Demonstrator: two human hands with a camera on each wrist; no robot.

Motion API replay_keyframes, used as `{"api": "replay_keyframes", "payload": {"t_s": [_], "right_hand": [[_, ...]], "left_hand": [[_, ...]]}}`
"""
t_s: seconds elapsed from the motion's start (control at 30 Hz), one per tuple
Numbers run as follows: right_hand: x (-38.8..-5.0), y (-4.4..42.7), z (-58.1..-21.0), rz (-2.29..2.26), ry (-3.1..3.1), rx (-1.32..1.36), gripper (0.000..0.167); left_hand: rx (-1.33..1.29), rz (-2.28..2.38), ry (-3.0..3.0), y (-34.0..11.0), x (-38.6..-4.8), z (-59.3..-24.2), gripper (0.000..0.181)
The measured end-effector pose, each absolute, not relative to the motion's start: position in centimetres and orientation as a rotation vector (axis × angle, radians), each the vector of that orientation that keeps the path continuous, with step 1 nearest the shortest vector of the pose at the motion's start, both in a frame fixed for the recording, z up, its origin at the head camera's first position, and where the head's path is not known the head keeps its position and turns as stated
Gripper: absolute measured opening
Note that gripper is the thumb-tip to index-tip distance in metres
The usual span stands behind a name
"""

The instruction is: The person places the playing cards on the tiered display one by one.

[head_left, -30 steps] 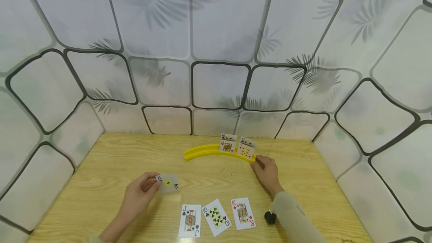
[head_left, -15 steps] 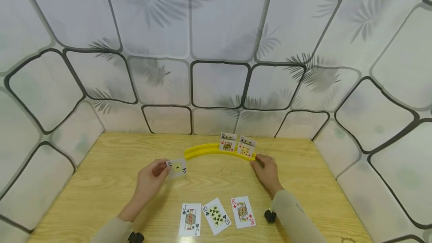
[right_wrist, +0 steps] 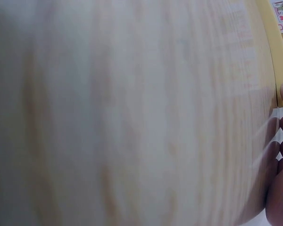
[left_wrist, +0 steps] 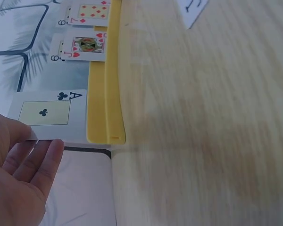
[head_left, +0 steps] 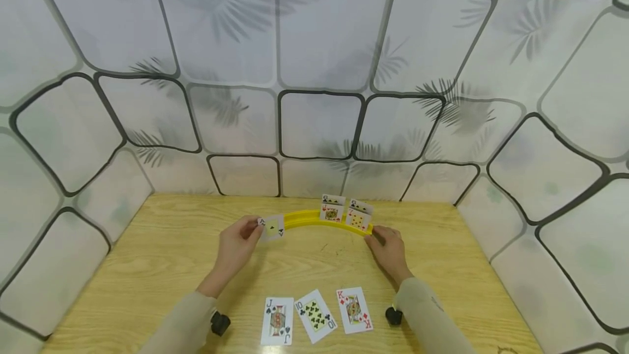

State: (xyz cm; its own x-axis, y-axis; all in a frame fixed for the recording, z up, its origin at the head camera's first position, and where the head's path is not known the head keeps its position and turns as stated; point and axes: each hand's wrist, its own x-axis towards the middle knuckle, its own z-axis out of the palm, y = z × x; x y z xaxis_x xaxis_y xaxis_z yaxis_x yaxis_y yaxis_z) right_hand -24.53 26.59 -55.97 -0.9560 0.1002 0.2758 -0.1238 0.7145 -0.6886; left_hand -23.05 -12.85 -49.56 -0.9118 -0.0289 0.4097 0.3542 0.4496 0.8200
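My left hand (head_left: 236, 247) pinches the ace of clubs (left_wrist: 45, 113) between thumb and fingers. The card stands at the left end of a curved yellow card holder (head_left: 307, 218), face towards me; whether its edge is in the slot I cannot tell. With thumb in front, my right hand (head_left: 390, 250) grips the holder's right end; its fingers are partly hidden. Upright in the holder's right half are the jack of hearts (head_left: 331, 214) and the seven of diamonds (head_left: 357, 219), each with a black-suit card behind it.
Face up on the wooden table (head_left: 172, 288), nearer me, lie the jack of spades (head_left: 277, 321), the ten of clubs (head_left: 316, 317) and the king of diamonds (head_left: 354, 310). A patterned wall (head_left: 319, 124) closes off the back and sides. Small black devices (head_left: 220, 323) sit at both wrists.
My left hand has carried the ace of clubs forward and right, from over the table to the holder's left end. The right hand stays on the holder's right end.
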Motion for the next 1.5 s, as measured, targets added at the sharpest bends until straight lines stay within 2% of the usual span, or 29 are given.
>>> {"api": "replay_keyframes", "payload": {"t_s": [0.73, 1.5], "right_hand": [[-24.7, 26.6, -56.4, 1.096, -2.635, -0.006, 0.043], [-24.9, 26.8, -56.8, 1.108, -2.627, 0.003, 0.045]], "left_hand": [[-0.387, -1.472, -2.303, -9.3, -26.6, -48.5, 0.017], [-0.382, -1.494, -2.297, -6.3, -29.4, -48.9, 0.015]]}}
